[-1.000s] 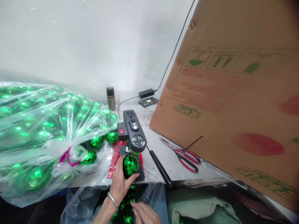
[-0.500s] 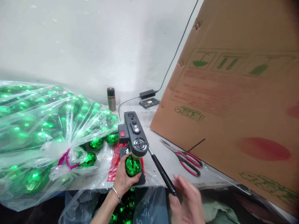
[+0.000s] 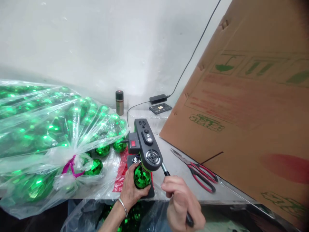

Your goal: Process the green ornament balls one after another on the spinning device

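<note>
A shiny green faceted ball (image 3: 142, 177) is held in my left hand (image 3: 131, 190), thumb and fingers around its sides. The ball sits directly under the front end of a black machine (image 3: 147, 144) with a red switch. From the machine's right side a lever with a black grip (image 3: 189, 220) slants toward me. My right hand (image 3: 182, 203) is wrapped round that grip, whose end sticks out below the fingers. Part of the machine's dark base shows beneath my left hand, on a red sheet (image 3: 120, 180).
A clear bag of green balls (image 3: 36, 129), tied with a purple ribbon (image 3: 71, 167), fills the left. Red-handled scissors (image 3: 202, 175) lie right of the lever. A large cardboard box (image 3: 241, 106) stands at right. Behind are a bottle (image 3: 119, 103), phone (image 3: 160, 108) and power adapter (image 3: 158, 98).
My right hand, open beside the lever earlier, has closed round its grip. My left hand still holds the ball under the machine. The whole view has shifted slightly.
</note>
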Demonstrator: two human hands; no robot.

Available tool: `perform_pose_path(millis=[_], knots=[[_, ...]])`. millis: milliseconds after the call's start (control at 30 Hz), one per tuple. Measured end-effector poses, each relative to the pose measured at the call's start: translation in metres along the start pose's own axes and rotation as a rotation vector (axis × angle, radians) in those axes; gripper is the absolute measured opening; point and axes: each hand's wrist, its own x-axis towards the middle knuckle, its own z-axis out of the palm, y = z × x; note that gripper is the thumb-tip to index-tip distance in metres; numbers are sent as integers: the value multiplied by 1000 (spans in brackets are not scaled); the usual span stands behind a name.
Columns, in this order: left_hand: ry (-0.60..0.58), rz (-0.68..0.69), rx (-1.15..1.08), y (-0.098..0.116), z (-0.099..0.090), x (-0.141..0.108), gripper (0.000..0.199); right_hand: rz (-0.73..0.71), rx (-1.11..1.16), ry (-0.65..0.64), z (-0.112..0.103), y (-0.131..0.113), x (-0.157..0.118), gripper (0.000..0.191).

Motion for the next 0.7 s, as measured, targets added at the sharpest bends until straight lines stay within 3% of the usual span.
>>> perform_pose_path(millis=[133, 367, 700], knots=[[13, 5, 13, -5, 3, -3, 84, 20, 61, 72, 7, 2, -8, 41], [61, 61, 39, -9, 10, -5, 83, 44, 69, 148, 17, -5, 1, 52], [38, 14, 43, -4, 11, -3, 84, 85, 85, 149, 17, 0, -10, 51]])
